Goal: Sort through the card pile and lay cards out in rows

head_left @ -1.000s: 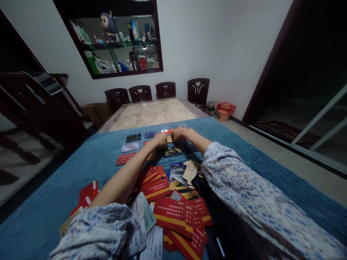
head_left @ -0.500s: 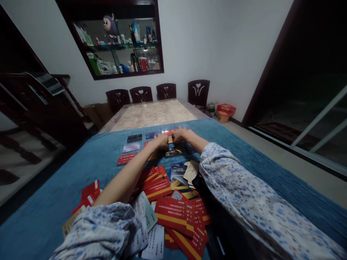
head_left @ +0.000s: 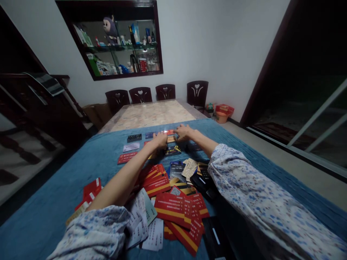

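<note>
Both my hands reach out over rows of cards at the far part of the blue cloth [head_left: 81,169]. My left hand [head_left: 161,140] rests low with bent, slightly parted fingers at the left end of a yellow-orange card [head_left: 171,138]. My right hand [head_left: 183,133] is at that card's right end, fingers spread, holding nothing. A red card [head_left: 170,132] lies just beyond. Nearer me is a black VIP card [head_left: 173,150], partly behind my left wrist. To the left lie a black card stack [head_left: 135,137], a pale card [head_left: 131,147] and a red card stack [head_left: 127,158].
Closer in, red cards with yellow stripes [head_left: 173,209] lie in a fanned heap, beside white cards [head_left: 153,234] and black cards [head_left: 217,234]. More red cards [head_left: 91,187] lie by my left forearm. Past the cloth is the bare tabletop [head_left: 151,115], with chairs [head_left: 141,94] behind.
My right hand has lifted and spread its fingers, shifting slightly right and away from my left hand. My left hand stays nearly in place. My right sleeve moved right, uncovering more black cards.
</note>
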Tool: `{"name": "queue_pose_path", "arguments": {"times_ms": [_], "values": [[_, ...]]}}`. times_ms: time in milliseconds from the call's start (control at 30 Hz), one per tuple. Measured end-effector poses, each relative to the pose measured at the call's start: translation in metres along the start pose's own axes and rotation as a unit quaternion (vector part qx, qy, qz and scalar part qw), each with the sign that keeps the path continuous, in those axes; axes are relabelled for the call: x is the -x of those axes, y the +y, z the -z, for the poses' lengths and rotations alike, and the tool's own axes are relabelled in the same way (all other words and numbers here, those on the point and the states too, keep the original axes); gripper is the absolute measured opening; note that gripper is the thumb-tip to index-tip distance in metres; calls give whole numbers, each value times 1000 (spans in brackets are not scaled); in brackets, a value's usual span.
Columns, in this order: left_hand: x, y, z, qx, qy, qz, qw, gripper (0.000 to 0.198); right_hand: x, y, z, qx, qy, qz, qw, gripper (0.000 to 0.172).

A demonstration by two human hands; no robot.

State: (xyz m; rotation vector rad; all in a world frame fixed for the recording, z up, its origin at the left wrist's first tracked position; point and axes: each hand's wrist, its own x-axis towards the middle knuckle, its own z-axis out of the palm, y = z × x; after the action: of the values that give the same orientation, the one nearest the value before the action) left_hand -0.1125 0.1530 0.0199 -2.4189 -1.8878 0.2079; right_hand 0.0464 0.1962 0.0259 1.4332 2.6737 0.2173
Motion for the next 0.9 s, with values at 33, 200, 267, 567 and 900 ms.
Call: {"name": "queue_pose_path", "arguments": {"times_ms": [33,200,267,567,900], "values": [[3,1,2,-1,5,-1,1000,47,3,2,0,0,5,3,1000,48],[21,11,12,1,33,-8,999,37,22,6,3,-15,48,16,999,42],[28,17,16,4,43,-12,999,34,32,5,5,-18,62,23,998,29],[60,47,15,38,81,-54,995,33,82,3,3,-6,97,34,995,21],[100,81,12,36,90,-116,989,26,135,9,-19,-30,163,32,986,19]]}}
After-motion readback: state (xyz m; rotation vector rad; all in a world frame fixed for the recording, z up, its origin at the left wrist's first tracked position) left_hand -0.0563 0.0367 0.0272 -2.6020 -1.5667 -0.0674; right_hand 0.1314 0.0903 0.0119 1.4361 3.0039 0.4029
